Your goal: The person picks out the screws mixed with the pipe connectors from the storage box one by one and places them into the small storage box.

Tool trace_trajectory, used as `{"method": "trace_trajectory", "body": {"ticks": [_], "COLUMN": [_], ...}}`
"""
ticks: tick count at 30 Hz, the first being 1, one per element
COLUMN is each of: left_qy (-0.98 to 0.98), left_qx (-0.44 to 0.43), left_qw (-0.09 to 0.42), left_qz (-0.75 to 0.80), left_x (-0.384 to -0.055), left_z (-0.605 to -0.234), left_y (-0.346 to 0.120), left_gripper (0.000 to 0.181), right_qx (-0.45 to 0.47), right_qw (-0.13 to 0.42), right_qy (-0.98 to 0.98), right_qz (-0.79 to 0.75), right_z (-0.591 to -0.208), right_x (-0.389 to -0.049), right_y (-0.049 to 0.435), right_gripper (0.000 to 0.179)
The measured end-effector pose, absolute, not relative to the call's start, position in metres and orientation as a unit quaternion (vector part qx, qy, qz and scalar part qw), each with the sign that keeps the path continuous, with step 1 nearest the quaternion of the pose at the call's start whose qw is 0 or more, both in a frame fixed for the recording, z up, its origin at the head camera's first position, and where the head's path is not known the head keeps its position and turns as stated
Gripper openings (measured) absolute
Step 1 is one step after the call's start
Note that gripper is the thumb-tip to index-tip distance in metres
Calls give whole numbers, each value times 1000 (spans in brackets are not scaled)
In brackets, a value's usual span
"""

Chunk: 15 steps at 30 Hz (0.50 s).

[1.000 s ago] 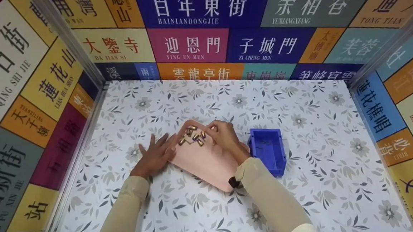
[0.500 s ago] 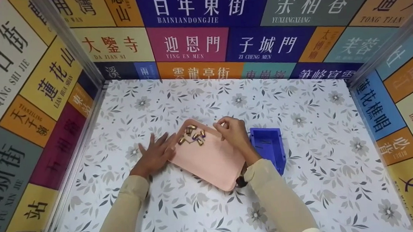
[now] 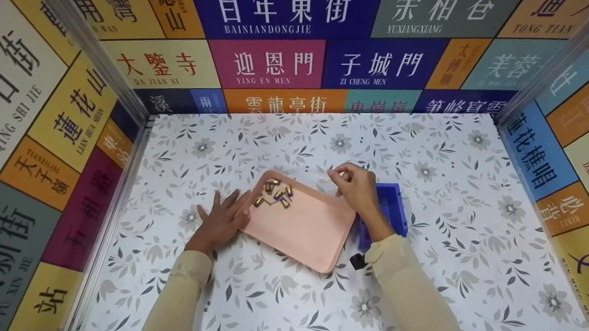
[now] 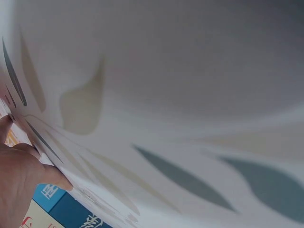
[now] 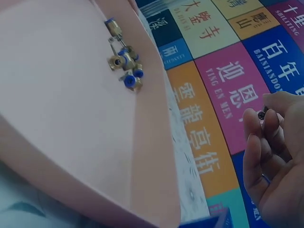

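Observation:
My right hand is above the tray's right end, overlapping the blue bin in the head view. Its thumb and fingertips pinch a small screw, whose dark cross-slotted head shows in the right wrist view. The pink tray lies slanted on the table. Brass push-in air fittings with blue ends are heaped in its far left corner, with thin screws among them. With fingers spread, my left hand rests at the tray's left edge.
The blue bin stands right of the tray, partly hidden by my right arm. A black wrist camera sits under the right sleeve. Walls printed with street-name signs enclose the flower-patterned table at the back and sides.
My right hand has moved right, from the heap of fittings in the tray towards the blue bin, fingertips still pinched. My left hand and the tray have stayed in place.

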<state>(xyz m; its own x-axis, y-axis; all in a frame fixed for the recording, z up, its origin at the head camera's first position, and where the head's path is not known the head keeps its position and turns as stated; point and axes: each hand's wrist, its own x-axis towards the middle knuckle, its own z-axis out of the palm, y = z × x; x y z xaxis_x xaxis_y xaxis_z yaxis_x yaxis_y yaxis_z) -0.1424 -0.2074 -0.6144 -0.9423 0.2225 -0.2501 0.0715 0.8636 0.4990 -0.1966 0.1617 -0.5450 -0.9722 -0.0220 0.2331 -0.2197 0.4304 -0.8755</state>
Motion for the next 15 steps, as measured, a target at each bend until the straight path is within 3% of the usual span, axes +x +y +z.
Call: {"method": "trace_trajectory", "body": {"ticks": [15], "left_qy": [952], "left_qx": [72], "left_qw": [157], "left_qz": [251], "left_x": [-143], "left_z": [-615], "left_y": [-207], "left_gripper": [62], "right_qx": [9], "right_qw": [120], "right_qy": [-851], "right_qz": [511], "right_z": [-552], "right_x": [-194], "right_y": [209], "right_gripper": [18]}}
